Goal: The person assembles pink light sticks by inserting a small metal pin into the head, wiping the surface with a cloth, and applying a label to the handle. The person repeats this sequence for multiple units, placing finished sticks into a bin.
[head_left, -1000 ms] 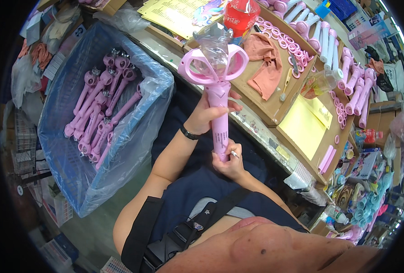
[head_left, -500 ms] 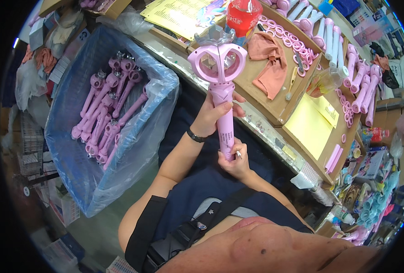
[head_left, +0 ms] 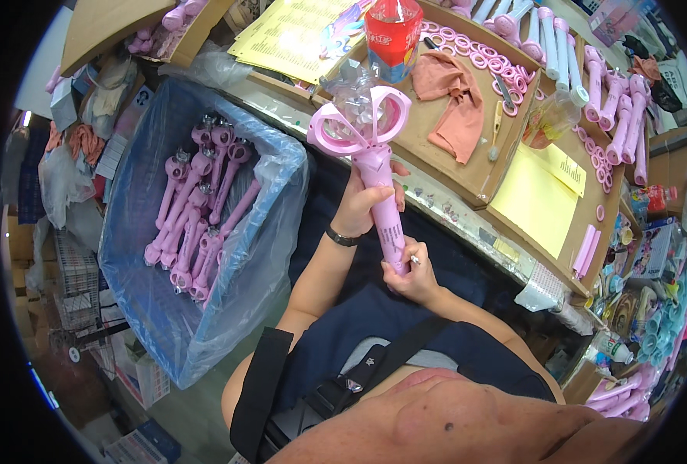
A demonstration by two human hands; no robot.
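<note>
Upright before me is a pink toy wand (head_left: 390, 224), its ringed head with a clear and silvery crown part at the top. My left hand (head_left: 359, 203), with a dark band on the wrist, is wrapped round the upper handle just under the head. Lower down, my right hand (head_left: 415, 277) grips the bottom end of the handle. A thin stick-like tool (head_left: 415, 261) with a pale tip pokes out between the right fingers; most of it is hidden. Dark printed lines show on the handle between the hands.
Left of me stands a blue bin (head_left: 158, 325) lined with clear plastic, holding several pink wands (head_left: 196, 209). Beyond my hands, the workbench bears a cardboard tray (head_left: 405, 147) with an orange cloth (head_left: 459, 100), pink rings (head_left: 506, 77), a red-labelled bottle (head_left: 394, 39) and yellow paper (head_left: 541, 209).
The wand has turned in my hands, so its head now shows at an angle rather than face-on. Both hands keep their hold. The whole view has shifted slightly.
</note>
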